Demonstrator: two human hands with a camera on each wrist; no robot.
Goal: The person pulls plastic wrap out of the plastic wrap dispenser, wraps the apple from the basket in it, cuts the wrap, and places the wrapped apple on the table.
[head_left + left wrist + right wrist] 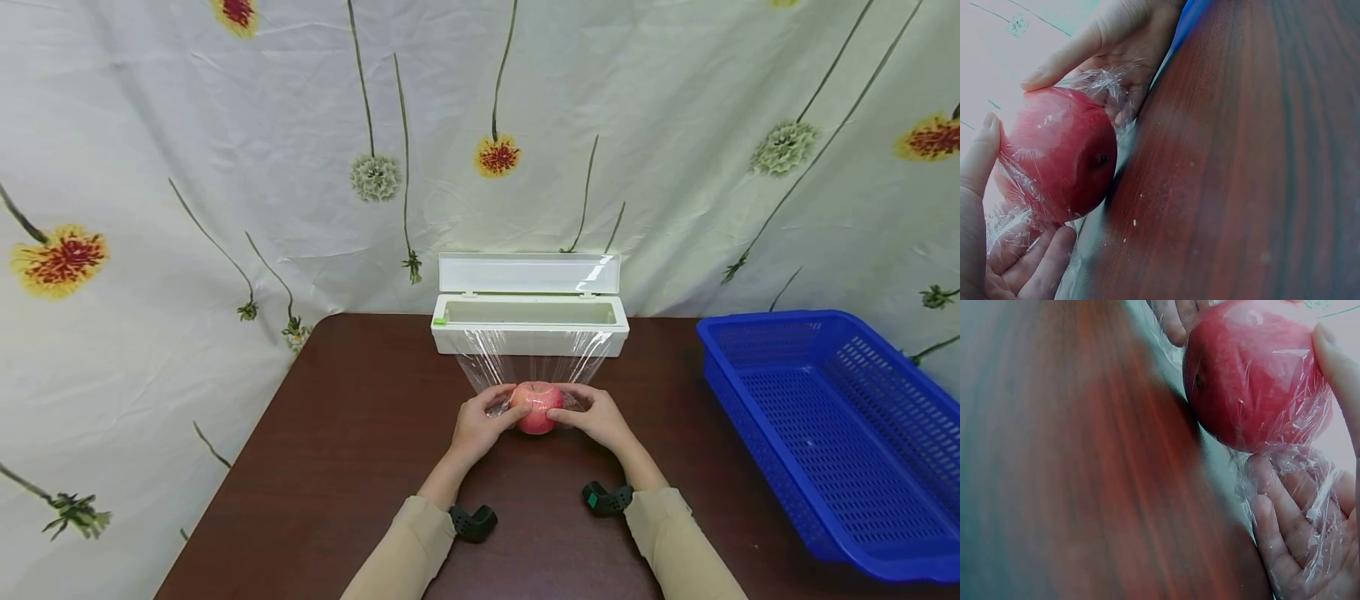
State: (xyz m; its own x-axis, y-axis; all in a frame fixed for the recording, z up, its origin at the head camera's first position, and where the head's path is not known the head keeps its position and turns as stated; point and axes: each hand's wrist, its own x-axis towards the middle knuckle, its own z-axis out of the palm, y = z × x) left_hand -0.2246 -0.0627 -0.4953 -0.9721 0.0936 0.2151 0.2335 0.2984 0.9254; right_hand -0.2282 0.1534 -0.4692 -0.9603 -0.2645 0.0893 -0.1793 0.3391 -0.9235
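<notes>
Both hands hold a red apple (536, 408) between them, just in front of a white cling film box (529, 337). My left hand (480, 423) grips its left side, thumb on the near face and fingers behind. On the other side my right hand (602, 419) grips it the same way. Clear cling film (487, 354) stretches from the box's front edge to the apple. In the left wrist view the film wraps round the apple (1063, 153) and bunches at its sides. Crumpled film (1319, 500) also lies over the right fingers in the right wrist view.
The box's lid (525, 273) stands raised at the back. A blue plastic basket (757, 467) sits at the right of the dark brown wooden table (337, 433). Behind the table hangs a white cloth (300, 125) with printed flowers. Each wrist wears a black band (474, 525).
</notes>
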